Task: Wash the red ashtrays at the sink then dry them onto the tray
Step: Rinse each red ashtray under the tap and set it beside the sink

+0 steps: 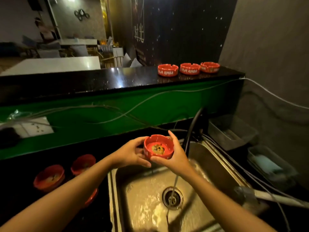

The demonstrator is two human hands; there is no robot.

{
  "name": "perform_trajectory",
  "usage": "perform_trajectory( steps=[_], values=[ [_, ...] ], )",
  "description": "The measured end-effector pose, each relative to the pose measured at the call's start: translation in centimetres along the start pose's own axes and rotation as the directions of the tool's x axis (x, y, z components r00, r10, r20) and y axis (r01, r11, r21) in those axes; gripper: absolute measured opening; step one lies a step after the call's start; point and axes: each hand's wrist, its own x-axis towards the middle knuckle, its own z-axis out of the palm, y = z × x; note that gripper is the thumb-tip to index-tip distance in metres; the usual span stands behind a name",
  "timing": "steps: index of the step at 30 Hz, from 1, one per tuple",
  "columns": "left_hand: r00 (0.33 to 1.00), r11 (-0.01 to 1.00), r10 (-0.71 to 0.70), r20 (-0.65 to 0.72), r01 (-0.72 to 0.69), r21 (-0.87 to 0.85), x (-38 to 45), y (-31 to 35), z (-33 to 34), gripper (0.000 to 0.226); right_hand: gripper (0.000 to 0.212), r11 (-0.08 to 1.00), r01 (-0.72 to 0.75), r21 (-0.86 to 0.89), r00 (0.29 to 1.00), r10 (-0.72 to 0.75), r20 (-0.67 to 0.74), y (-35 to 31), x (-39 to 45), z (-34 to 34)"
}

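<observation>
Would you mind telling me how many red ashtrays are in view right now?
7: one held in both hands over the sink, three in a row on the upper black counter, three on the dark counter left of the sink, the last partly hidden by the left forearm.

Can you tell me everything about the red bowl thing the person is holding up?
The red ashtray is round and glossy, like glazed ceramic, with notches cut into its rim and white lettering on its side. Inside sits a yellowish patch with dark bits, so it looks dirty. It is tilted toward the camera, held above the back edge of the metal sink. The left hand grips its left side and the right hand wraps its right side, thumb underneath.
</observation>
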Motion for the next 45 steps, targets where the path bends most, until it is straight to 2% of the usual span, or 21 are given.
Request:
perform_trajectory(
  steps=[3,6,10,11,15,21,24,32,36,39,42,45],
  values=[
    [0.994,0.988,-0.103,0.042,0.107,-0.109,-2.0,-3.2,2.7,0.093,0.126,0.995,-0.088,0.044,0.995,0.086,0.045,3.4,-4.1,0.7],
    [0.983,0.981,-0.179,0.048,0.182,-0.071,-3.1,-6.3,5.3,0.097,0.127,0.986,-0.167,0.011,0.982,0.166,0.086,5.7,-6.9,1.0],
    [0.978,0.975,-0.205,0.044,0.207,-0.075,-3.3,-9.2,8.5,0.093,0.087,0.971,-0.234,-0.048,0.963,0.239,0.125,8.0,-8.5,0.3],
    [0.974,0.97,-0.224,0.042,0.227,-0.089,-3.1,-9.6,9.2,0.092,0.084,0.965,-0.255,-0.058,0.957,0.26,0.132,8.5,-8.8,-0.1],
    [0.961,0.951,-0.264,0.083,0.274,-0.146,-1.9,-11.2,11.8,0.091,0.098,0.944,-0.316,-0.094,0.927,0.328,0.181,10.5,-9.2,-1.7],
    [0.978,0.965,-0.207,0.025,0.208,-0.16,0.3,-12.4,15.2,0.095,0.093,0.943,-0.3,-0.144,0.921,0.325,0.213,12.0,-8.6,-4.0],
    [0.987,0.981,-0.157,-0.026,0.153,-0.122,1.4,-12.6,16.4,0.098,0.103,0.943,-0.29,-0.164,0.923,0.321,0.213,12.7,-8.3,-4.8],
    [0.993,0.995,-0.011,-0.117,0.023,0.095,3.0,-12.2,16.1,0.099,0.101,0.948,-0.3,-0.103,0.937,0.314,0.153,14.2,-7.6,-4.5],
    [0.998,0.968,0.013,-0.062,0.003,0.25,3.8,-11.2,13.9,0.099,0.108,0.934,-0.358,-0.007,0.925,0.355,0.137,15.0,-6.9,-3.3],
    [0.996,0.957,-0.083,0.021,0.074,0.282,4.4,-10.9,11.8,0.102,0.104,0.899,-0.43,0.079,0.894,0.412,0.177,15.3,-6.3,-2.4],
    [0.963,0.944,-0.26,0.073,0.237,0.23,4.4,-10.4,10.1,0.096,0.1,0.831,-0.523,0.189,0.846,0.478,0.239,15.2,-6.3,-1.9],
    [0.911,0.923,-0.385,0.149,0.374,0.096,3.9,-10.7,9.2,0.081,0.073,0.754,-0.605,0.258,0.79,0.528,0.311,14.5,-6.5,-1.7]
  ],
)
